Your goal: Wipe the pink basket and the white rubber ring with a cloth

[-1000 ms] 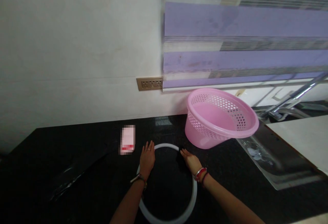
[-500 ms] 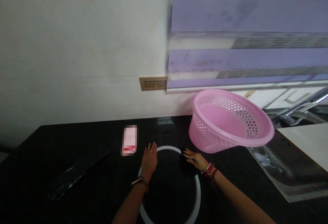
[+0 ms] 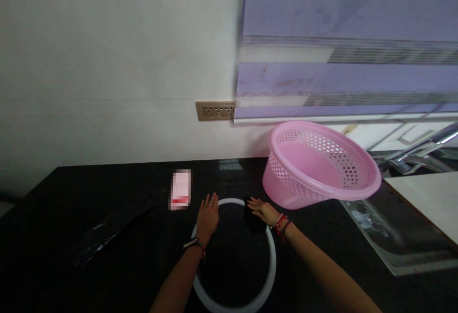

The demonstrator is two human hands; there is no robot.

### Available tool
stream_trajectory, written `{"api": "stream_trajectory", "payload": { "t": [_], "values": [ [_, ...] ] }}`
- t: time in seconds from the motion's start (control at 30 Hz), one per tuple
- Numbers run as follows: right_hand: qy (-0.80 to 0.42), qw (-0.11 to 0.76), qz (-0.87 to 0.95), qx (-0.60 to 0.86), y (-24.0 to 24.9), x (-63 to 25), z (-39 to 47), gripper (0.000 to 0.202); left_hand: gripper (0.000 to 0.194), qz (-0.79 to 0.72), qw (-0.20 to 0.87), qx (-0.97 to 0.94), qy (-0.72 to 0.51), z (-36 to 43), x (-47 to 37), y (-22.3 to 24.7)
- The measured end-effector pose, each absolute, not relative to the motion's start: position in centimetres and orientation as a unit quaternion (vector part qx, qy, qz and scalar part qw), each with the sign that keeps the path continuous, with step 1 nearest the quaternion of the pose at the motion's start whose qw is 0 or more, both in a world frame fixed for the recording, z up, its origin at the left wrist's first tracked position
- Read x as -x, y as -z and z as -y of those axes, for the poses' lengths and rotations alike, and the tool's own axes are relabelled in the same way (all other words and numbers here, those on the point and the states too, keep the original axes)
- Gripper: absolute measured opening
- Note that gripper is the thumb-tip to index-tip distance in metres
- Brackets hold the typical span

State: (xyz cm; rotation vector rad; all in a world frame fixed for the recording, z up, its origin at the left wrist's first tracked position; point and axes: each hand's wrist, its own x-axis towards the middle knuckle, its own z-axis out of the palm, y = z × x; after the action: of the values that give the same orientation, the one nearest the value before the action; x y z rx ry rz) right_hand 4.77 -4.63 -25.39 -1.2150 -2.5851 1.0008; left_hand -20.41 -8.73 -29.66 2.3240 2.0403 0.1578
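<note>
A white ring [image 3: 272, 260] lies flat on the black countertop [image 3: 136, 255]. My left hand [image 3: 208, 220] rests flat on its far left part, fingers stretched out and lying forward. At the far right part of the ring is my right hand [image 3: 264, 211], its fingers bent over a dark cloth-like piece [image 3: 255, 221]. That piece covers a stretch of the ring and blends into the dark counter, so its outline is hard to make out. Nearest to my right hand stands a pink plastic basket [image 3: 286, 193] with a perforated upper wall.
A blurred-out pink and white item [image 3: 181, 189] lies beyond my left hand. Dark shiny plastic [image 3: 103, 244] is at the left. At the right are a clear plastic sheet [image 3: 390, 255], a white board [image 3: 429, 198] and a metal faucet [image 3: 425, 146]. A socket panel [image 3: 215, 111] is on the wall.
My right hand has slid left along the far edge of the ring with the dark piece. My left hand stays on the ring. The view has tilted slightly down.
</note>
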Motion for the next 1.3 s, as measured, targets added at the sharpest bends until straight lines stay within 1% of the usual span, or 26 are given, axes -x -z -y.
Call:
{"api": "stream_trajectory", "payload": {
  "t": [0.1,0.17,0.37,0.47,0.7,0.8,0.97,1.07,1.13,1.3],
  "values": [
    [-0.329,0.033,0.861,0.387,25.2,-1.9,2.9,0.038,0.047,-0.658,0.02,-0.75,-0.057,8.8,20.4,29.3],
    [-0.328,0.018,0.86,0.39,25.0,-1.7,2.7,0.038,0.046,-0.657,0.016,-0.751,-0.061,8.9,20.3,29.1],
    [-0.322,0.007,0.832,0.451,25.5,-7.6,7.4,0.041,0.045,-0.655,0.01,-0.753,-0.06,8.8,20.3,29.1],
    [-0.305,0.019,0.816,0.491,25.6,-8.4,9.4,0.041,0.046,-0.656,0.011,-0.753,-0.056,8.7,20.3,29.1],
    [-0.25,0.056,0.804,0.537,25.3,-5.0,10.1,0.048,0.044,-0.659,0.008,-0.75,-0.061,8.5,20.3,28.8],
    [-0.212,0.073,0.791,0.57,26.3,-5.2,13.3,0.048,0.044,-0.662,0.001,-0.747,-0.064,8.6,20.3,28.7],
    [-0.134,0.057,0.745,0.652,28.4,-4.8,18.0,0.049,0.044,-0.665,-0.006,-0.744,-0.062,8.6,20.4,28.4],
    [-0.124,0.034,0.731,0.671,28.1,-3.9,16.6,0.055,0.044,-0.672,-0.012,-0.738,-0.057,8.7,20.2,28.2],
    [-0.119,0.019,0.731,0.671,27.3,-3.6,14.4,0.055,0.044,-0.689,-0.016,-0.723,-0.048,9.1,19.8,28.1],
    [-0.147,-0.002,0.787,0.599,25.6,-3.7,9.3,0.052,0.045,-0.733,-0.007,-0.68,-0.002,11.0,19.1,28.2]
  ]
}}
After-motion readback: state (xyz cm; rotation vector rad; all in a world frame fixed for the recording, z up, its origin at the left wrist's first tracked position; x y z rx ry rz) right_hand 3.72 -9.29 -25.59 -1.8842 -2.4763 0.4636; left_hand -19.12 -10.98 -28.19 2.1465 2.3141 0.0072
